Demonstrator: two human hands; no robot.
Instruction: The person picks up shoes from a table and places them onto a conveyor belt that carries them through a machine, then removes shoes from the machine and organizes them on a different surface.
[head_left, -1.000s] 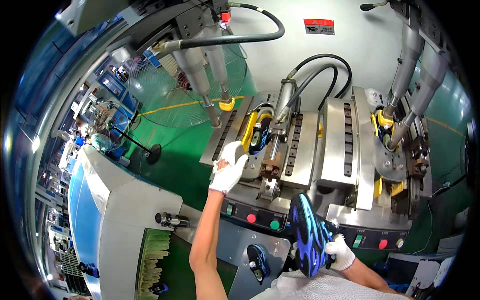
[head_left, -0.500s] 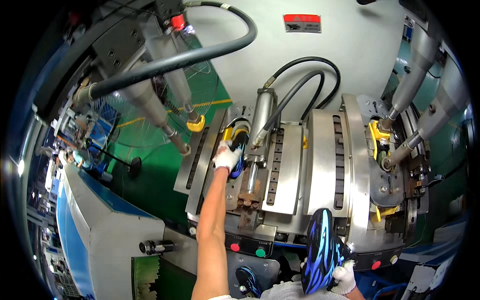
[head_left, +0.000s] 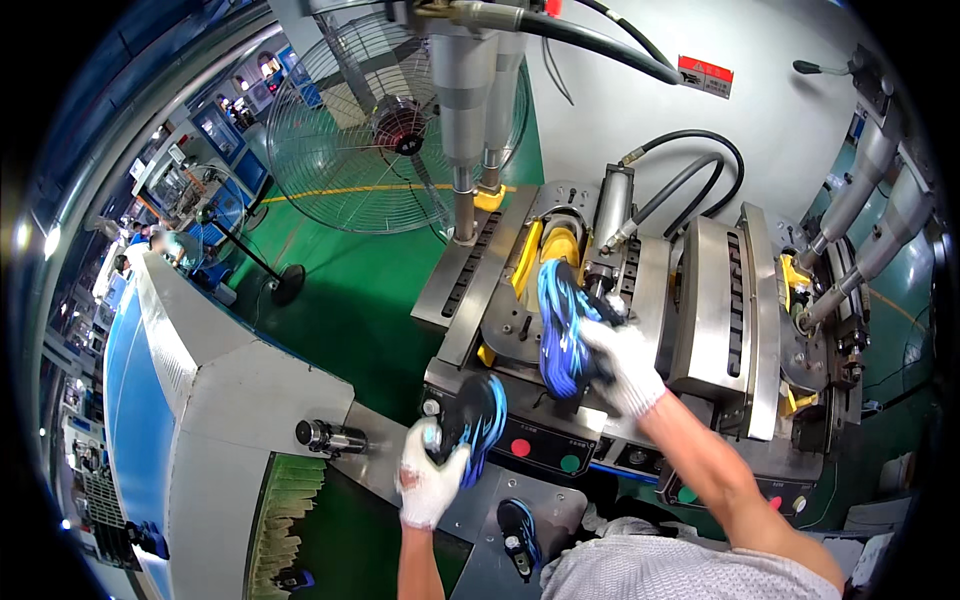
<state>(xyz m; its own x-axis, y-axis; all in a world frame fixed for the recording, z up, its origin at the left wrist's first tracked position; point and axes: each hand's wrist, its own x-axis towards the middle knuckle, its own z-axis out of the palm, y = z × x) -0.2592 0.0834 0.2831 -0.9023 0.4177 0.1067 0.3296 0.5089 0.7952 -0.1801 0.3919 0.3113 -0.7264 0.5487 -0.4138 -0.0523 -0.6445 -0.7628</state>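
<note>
My left hand [head_left: 430,470], in a white glove, is closed around a black and blue shoe [head_left: 482,425] in front of the left control panel. In my right hand [head_left: 625,370], also gloved, is another black shoe [head_left: 562,335] with blue and purple streaks, its sole side partly hidden. That shoe hangs over the front of the left press station [head_left: 510,335], toe end just before the yellow pad [head_left: 558,245]. A third shoe [head_left: 518,530] lies on the metal plate [head_left: 560,500] near my body.
Metal press columns [head_left: 462,150] rise behind the left station. A right station [head_left: 800,340] with yellow pads stands beyond the steel covers. Red and green buttons [head_left: 520,447] line the front panel. A dark flask [head_left: 330,437] lies at the left; a large caged fan [head_left: 400,140] stands behind.
My left hand has drawn its shoe out of the left station toward me. My right hand has carried its shoe up and left to that station. The view has swung left.
</note>
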